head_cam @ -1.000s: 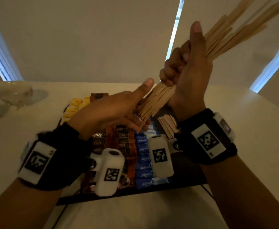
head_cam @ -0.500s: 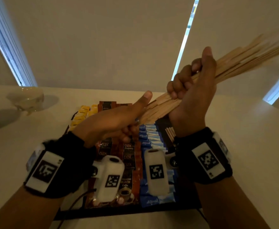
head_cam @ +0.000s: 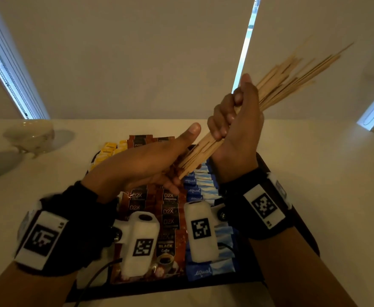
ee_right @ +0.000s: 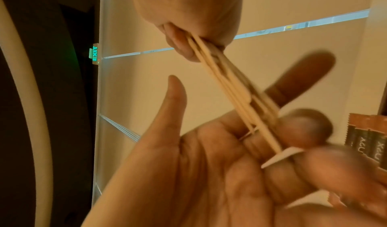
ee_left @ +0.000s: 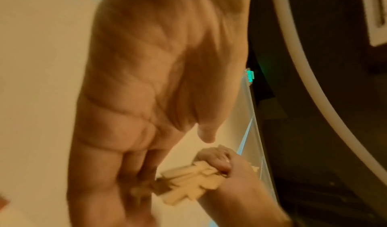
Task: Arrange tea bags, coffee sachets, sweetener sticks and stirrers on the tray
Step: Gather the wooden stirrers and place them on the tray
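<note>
Right hand (head_cam: 237, 127) grip fisted round stirrers (head_cam: 281, 78), left hand (head_cam: 146, 165) open (fingertips blurred), tray (head_cam: 301, 222) mostly hidden

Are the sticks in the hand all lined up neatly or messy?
Messy: the stirrers fan apart above the right hand, their ends uneven.

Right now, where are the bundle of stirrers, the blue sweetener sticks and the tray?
bundle of stirrers (head_cam: 206, 149), head view, lower end below the right fist.
blue sweetener sticks (head_cam: 210, 270), head view, nearest packet's middle.
tray (head_cam: 301, 222), head view, bare right edge.
</note>
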Available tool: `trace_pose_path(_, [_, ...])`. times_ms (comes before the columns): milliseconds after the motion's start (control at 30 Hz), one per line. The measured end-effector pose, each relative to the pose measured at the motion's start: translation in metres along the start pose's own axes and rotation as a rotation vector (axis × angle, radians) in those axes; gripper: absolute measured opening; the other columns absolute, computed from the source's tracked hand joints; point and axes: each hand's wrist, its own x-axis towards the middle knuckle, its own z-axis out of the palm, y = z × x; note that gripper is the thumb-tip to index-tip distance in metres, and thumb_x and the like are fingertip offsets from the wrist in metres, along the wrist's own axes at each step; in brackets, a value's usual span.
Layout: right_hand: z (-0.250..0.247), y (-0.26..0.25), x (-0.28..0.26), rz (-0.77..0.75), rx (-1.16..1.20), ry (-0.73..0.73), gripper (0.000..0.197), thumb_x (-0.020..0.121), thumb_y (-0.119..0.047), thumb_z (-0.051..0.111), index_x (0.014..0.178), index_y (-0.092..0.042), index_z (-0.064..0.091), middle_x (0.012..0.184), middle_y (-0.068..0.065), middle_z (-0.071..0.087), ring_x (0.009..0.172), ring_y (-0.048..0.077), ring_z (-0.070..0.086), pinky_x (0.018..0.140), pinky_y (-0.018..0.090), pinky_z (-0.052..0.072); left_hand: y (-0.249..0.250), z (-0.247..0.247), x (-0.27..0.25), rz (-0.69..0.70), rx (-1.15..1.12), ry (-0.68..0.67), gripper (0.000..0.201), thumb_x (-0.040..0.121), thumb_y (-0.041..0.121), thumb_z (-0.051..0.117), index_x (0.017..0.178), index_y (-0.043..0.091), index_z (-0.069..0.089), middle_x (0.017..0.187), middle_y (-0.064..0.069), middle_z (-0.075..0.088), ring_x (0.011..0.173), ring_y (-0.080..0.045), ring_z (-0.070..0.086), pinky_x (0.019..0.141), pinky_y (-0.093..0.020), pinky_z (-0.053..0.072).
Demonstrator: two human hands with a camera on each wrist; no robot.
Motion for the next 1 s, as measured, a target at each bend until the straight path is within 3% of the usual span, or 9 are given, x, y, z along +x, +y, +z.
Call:
trace_pose_path(67, [0.001,-0.001,0.000,-0.034,-0.017,0.010,0.038,0.097,-0.024,0.048,0.061,-0.014,0.042,0.041,-0.002,0.031,0.028,0.008,0.025,0.031,0.016,0.023,0.001,-0.003,0.000,-0.015,-0.068,-0.022,0.071,0.067,0.074,0.028,0.105,0.021,0.057,0.103,-0.016,0.066,0.085,-0.021,0.069,0.078,-0.033,0.058])
trace_pose_path(167, [0.004,0.001,-0.004,-0.083,-0.059,-0.034,0.039,0.097,-0.024,0.048,0.061,-0.013,0.041,0.042,-0.002,0.030,0.028,0.009,0.024,0.031,0.017,0.023,0.003,-0.008,0.002,-0.019,-0.349,-0.085,0.086,0.070,0.076,0.033,0.121,0.008,0.053,0.114,-0.022,0.065,0.103,-0.027,0.067,0.093,-0.038,0.052])
trace_pose_path(233, [0.006,0.006,-0.009,-0.083,-0.079,-0.082,0.039,0.097,-0.023,0.047,0.061,-0.012,0.041,0.041,-0.002,0.031,0.028,0.009,0.025,0.031,0.016,0.023,0.005,-0.010,0.002,-0.015,-0.420,-0.112,0.095,0.073,0.078,0.031,0.129,0.003,0.048,0.118,-0.022,0.064,0.109,-0.028,0.064,0.099,-0.039,0.048])
trace_pose_path(433, [0.006,0.005,-0.009,-0.083,-0.026,-0.093,0.046,0.097,-0.021,0.047,0.052,-0.017,0.037,0.041,-0.002,0.027,0.028,0.009,0.023,0.032,0.015,0.023,0.002,-0.019,-0.002,-0.060,-0.197,0.029,0.103,0.060,0.081,0.030,0.131,0.007,0.046,0.109,-0.021,0.068,0.095,-0.028,0.070,0.084,-0.041,0.057])
trace_pose_path(633, [0.003,0.015,-0.013,-0.037,-0.017,-0.086,0.049,0.096,-0.017,0.047,0.048,-0.018,0.036,0.040,-0.002,0.027,0.027,0.008,0.022,0.032,0.015,0.022,0.003,-0.018,0.000,-0.093,-0.227,-0.065,0.107,0.064,0.080,0.025,0.115,-0.008,0.059,0.104,-0.025,0.069,0.098,-0.028,0.069,0.086,-0.032,0.055])
trace_pose_path(833, [0.004,0.014,-0.011,-0.048,-0.009,-0.112,0.044,0.096,-0.016,0.046,0.053,-0.016,0.035,0.041,-0.002,0.028,0.028,0.009,0.023,0.033,0.016,0.022,-0.001,-0.027,0.000,-0.075,-0.217,-0.038,0.102,0.071,0.077,0.025,0.117,-0.007,0.057,0.103,-0.022,0.070,0.097,-0.028,0.069,0.084,-0.031,0.056])
trace_pose_path(933, [0.005,0.022,-0.016,0.025,-0.063,-0.113,0.051,0.096,-0.015,0.046,0.046,-0.018,0.038,0.039,-0.003,0.029,0.027,0.008,0.024,0.033,0.015,0.021,0.003,-0.024,-0.002,-0.027,-0.241,-0.051,0.096,0.076,0.075,0.024,0.112,-0.005,0.061,0.102,-0.022,0.070,0.098,-0.028,0.069,0.086,-0.032,0.055])
trace_pose_path(1000, [0.003,0.025,-0.014,0.085,-0.134,-0.158,0.048,0.096,-0.015,0.046,0.048,-0.016,0.037,0.039,-0.003,0.030,0.028,0.009,0.024,0.033,0.016,0.021,0.007,-0.021,-0.004,-0.021,-0.163,0.019,0.093,0.075,0.076,0.024,0.114,-0.001,0.060,0.106,-0.018,0.070,0.099,-0.025,0.069,0.089,-0.034,0.054])
